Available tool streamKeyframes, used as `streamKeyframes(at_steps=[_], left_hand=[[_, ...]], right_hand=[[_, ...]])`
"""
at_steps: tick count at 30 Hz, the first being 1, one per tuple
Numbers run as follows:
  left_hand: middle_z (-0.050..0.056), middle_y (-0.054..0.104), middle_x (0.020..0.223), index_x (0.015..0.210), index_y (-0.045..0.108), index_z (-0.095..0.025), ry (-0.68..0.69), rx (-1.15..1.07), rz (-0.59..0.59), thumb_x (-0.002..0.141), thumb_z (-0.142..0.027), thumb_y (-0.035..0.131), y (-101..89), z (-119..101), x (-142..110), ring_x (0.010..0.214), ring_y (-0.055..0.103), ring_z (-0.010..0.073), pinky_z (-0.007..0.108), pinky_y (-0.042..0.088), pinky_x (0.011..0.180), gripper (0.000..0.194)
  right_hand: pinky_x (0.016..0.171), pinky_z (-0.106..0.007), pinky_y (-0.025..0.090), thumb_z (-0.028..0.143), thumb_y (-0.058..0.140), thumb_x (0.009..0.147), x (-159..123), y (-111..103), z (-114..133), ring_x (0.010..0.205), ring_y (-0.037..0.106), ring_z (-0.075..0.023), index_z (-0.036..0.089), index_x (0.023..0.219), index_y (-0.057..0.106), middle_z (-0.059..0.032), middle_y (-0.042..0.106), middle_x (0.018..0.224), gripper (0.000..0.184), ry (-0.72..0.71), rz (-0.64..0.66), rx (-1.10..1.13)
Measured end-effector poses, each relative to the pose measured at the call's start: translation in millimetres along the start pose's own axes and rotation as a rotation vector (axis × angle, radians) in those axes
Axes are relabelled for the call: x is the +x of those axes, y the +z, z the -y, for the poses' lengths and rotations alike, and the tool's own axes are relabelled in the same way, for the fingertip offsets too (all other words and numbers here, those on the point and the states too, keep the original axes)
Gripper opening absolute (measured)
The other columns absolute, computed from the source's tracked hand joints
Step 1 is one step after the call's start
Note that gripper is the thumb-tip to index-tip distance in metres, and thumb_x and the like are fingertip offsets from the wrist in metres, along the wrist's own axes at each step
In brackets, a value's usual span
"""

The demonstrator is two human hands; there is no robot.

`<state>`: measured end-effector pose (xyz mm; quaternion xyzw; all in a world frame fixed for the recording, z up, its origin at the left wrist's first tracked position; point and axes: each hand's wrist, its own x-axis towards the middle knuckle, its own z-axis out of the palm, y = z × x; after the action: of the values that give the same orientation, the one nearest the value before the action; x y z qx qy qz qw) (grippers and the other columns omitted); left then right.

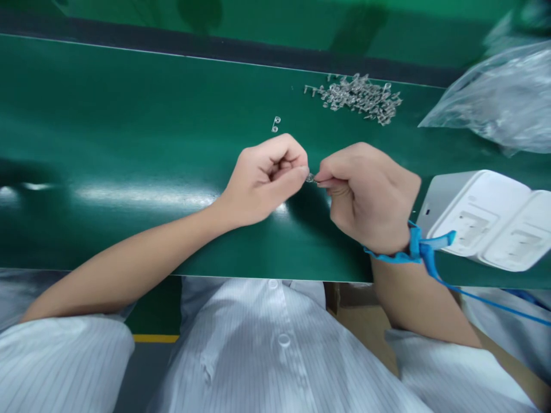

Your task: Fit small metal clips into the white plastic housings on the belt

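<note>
A small shiny metal part (310, 178) bridges the gap between my two hands above the green table (129, 137). My left hand (271, 180) pinches its left end between thumb and curled fingers. On the other side my right hand (365, 192) has thumb and forefinger closed at its right end. Fingertips hide most of it, so its exact shape cannot be made out. Just beyond my left hand lies a small flat metal plate with two round coils (276, 124), like a battery contact. Farther back is a loose pile of small metal parts (361, 97).
White plastic housings (491, 221) with recessed compartments stand to the right, close to my right wrist. A clear plastic bag (503, 100) lies behind them. A blue wrist strap (415, 244) trails its cord off to the right. A dark strip (172, 49) runs along the table's back edge.
</note>
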<state>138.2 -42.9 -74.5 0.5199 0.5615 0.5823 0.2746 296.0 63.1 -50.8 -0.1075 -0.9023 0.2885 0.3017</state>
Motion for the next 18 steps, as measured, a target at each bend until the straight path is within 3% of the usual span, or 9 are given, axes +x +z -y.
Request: streamKeyframes(at_steps=[2,5,9,13,15,18], left_hand=[[-0.004,0.041,0.058,0.075,0.050,-0.021,-0.162,-0.145,0.093,0.097,-0.045,0.055,-0.5,0.9,4.6,0.048,0.042,0.0074,0.025,0.037,0.046,0.033],[-0.004,0.041,0.057,0.075,0.051,-0.020,-0.235,-0.230,0.214,0.098,-0.047,0.054,-3.1,5.4,9.6,0.046,0.042,0.0076,0.025,0.038,0.045,0.036],[-0.001,0.056,0.070,0.084,0.060,-0.022,-0.035,-0.092,0.187,0.096,-0.052,0.058,-7.3,9.6,8.3,0.060,0.056,0.0106,0.027,0.046,0.055,0.032],[0.001,0.061,0.075,0.082,0.064,-0.024,0.155,0.115,0.128,0.095,-0.054,0.058,-8.0,12.1,7.3,0.074,0.062,0.0147,0.031,0.050,0.067,0.033],[0.002,0.060,0.072,0.080,0.063,-0.023,0.136,0.101,0.136,0.096,-0.055,0.056,-7.9,11.9,8.3,0.072,0.061,0.0150,0.031,0.050,0.066,0.037],[0.000,0.056,0.063,0.079,0.062,-0.022,-0.010,-0.080,0.226,0.096,-0.059,0.055,-9.0,8.8,9.8,0.059,0.056,0.0124,0.028,0.047,0.057,0.042]], right_hand=[[0.074,-0.037,0.052,0.033,0.055,0.103,-5.5,5.1,-7.9,0.081,0.064,-0.0205,0.031,0.092,0.065,-0.0013,0.067,0.090,0.014,0.015,0.004,-0.023],[0.073,-0.037,0.052,0.039,0.057,0.102,-9.0,10.1,-14.6,0.080,0.064,-0.0212,0.030,0.091,0.065,-0.0018,0.067,0.086,0.016,0.003,-0.017,-0.043],[0.068,-0.035,0.051,0.023,0.053,0.102,-2.8,12.7,-8.7,0.073,0.063,-0.0191,0.027,0.089,0.061,-0.0018,0.065,0.080,0.015,-0.084,-0.166,-0.010],[0.068,-0.037,0.051,0.031,0.053,0.103,1.3,16.3,-3.4,0.070,0.062,-0.0197,0.026,0.090,0.058,-0.0019,0.063,0.081,0.015,0.027,-0.148,0.063],[0.068,-0.037,0.051,0.032,0.053,0.103,1.0,17.2,-3.4,0.070,0.061,-0.0196,0.026,0.090,0.058,-0.0011,0.062,0.081,0.015,0.049,-0.141,0.093],[0.067,-0.037,0.050,0.026,0.053,0.102,-1.2,14.7,-4.9,0.071,0.061,-0.0198,0.028,0.090,0.059,-0.0002,0.061,0.080,0.014,-0.003,-0.156,0.050]])
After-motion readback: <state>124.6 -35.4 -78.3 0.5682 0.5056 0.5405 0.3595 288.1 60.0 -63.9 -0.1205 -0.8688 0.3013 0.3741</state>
